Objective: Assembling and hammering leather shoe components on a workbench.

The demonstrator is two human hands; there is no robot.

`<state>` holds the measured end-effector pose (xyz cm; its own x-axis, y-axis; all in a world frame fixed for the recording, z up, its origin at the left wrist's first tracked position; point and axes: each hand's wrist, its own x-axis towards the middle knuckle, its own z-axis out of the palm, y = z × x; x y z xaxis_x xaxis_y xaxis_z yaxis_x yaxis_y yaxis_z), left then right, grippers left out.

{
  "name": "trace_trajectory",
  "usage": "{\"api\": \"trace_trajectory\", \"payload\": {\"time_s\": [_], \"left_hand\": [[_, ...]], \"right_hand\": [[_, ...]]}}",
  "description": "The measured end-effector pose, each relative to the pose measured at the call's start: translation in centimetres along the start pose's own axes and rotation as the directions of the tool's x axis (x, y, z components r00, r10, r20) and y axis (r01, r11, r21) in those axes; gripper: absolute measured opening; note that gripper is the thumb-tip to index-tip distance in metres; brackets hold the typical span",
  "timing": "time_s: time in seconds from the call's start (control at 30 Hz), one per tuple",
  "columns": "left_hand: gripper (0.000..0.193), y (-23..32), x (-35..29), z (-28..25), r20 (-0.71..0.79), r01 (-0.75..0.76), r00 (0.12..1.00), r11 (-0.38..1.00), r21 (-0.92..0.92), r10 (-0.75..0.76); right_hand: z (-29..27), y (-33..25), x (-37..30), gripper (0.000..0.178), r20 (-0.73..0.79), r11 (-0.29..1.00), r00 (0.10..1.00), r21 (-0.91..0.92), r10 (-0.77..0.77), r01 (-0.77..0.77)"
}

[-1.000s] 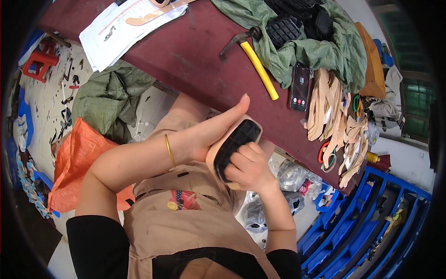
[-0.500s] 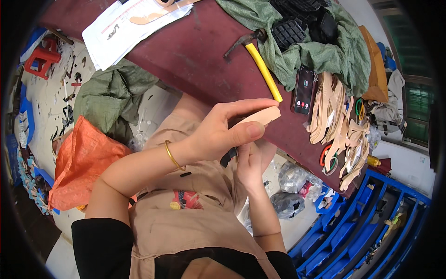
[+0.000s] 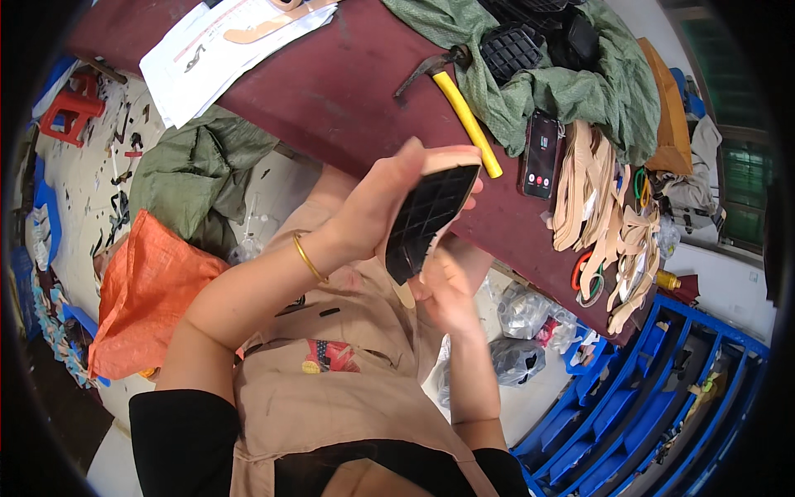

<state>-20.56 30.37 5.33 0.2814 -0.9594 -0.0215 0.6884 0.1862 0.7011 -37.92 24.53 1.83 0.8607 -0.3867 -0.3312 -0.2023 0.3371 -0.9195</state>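
A shoe sole (image 3: pixel 431 207) is held up in front of my apron, its black gridded underside facing me and a beige layer along its edge. My left hand (image 3: pixel 377 203) is closed around its upper part, with fingertips showing beyond the far edge. My right hand (image 3: pixel 451 294) is at the lower end, fingers bent against the sole; part of its grip is hidden. A beige tip (image 3: pixel 405 295) sticks out below the black part. On the table beyond lies a hammer (image 3: pixel 465 124) with a yellow handle.
The dark red table (image 3: pixel 331 91) carries papers (image 3: pixel 224 54), a green woven sack (image 3: pixel 563 99) with black gridded pieces, a phone (image 3: pixel 541 156), beige strips (image 3: pixel 584 190) and scissors (image 3: pixel 590 277). A blue rack (image 3: pixel 629 406) stands right. An orange sack (image 3: pixel 153 290) sits left.
The sole has been turned over, so its black underside now shows instead of the beige edge. My left hand has rotated with it, and my right hand is more visible at the lower end.
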Motion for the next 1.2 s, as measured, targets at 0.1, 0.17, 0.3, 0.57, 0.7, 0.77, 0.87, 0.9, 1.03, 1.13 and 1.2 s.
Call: {"api": "trace_trajectory", "payload": {"time_s": [0.1,0.17,0.3,0.57,0.7,0.77,0.87,0.9,1.03,1.13,1.2], "left_hand": [[0.101,-2.0,0.4,-1.0,0.073,0.077,0.995,0.983,-0.166,-0.066],[0.093,-1.4,0.9,-0.9,-0.239,0.302,0.890,0.895,-0.327,-0.387],[0.067,-4.0,0.5,-5.0,-0.154,0.015,0.986,0.943,-0.333,-0.070],[0.041,-5.7,1.3,-4.6,-0.438,0.105,0.884,0.842,0.529,0.165],[0.034,-3.5,-2.9,-2.8,-0.042,0.403,0.911,0.867,0.292,-0.410],[0.035,-2.1,-3.0,-1.7,-0.075,0.400,0.912,0.837,0.373,-0.402],[0.036,-4.2,-3.2,-1.5,-0.160,0.415,0.910,0.846,0.336,-0.383],[0.037,-5.0,-3.1,-1.6,-0.199,0.424,0.901,0.877,0.225,-0.385],[0.038,-4.0,-3.8,-3.2,-0.032,0.661,0.741,0.719,0.213,-0.671],[0.034,-2.8,-2.4,-4.8,0.025,0.129,0.987,0.861,0.492,-0.162],[0.035,-2.7,-0.4,-3.9,-0.152,0.070,0.988,0.942,0.328,-0.020]], "right_hand": [[-0.5,-1.7,0.6,0.053,-0.035,0.936,0.999,0.352,-0.011,0.023],[1.3,-3.5,2.0,0.042,-0.258,0.982,0.954,-0.151,-0.153,0.117],[5.3,-1.6,2.0,0.029,0.098,0.142,0.668,-0.945,-0.738,0.296],[2.3,-1.4,1.1,0.027,-0.368,0.703,0.787,-0.702,-0.495,0.113],[0.1,-2.0,1.9,0.023,-0.372,0.678,0.650,-0.667,-0.662,0.309],[-0.1,-1.8,2.1,0.022,-0.362,0.660,0.629,-0.672,-0.688,0.336],[-0.5,-1.8,1.6,0.036,-0.344,0.668,0.788,-0.736,-0.510,0.111],[-0.4,-2.0,1.7,0.036,-0.344,0.668,0.788,-0.736,-0.510,0.111],[-1.0,-0.9,3.5,0.032,-0.487,0.860,0.720,-0.392,-0.495,0.327],[-0.7,-0.9,3.3,0.040,-0.421,0.971,0.885,0.036,-0.201,0.238],[-0.7,-0.9,3.7,0.043,-0.347,0.972,0.924,0.111,-0.159,0.209]]}}
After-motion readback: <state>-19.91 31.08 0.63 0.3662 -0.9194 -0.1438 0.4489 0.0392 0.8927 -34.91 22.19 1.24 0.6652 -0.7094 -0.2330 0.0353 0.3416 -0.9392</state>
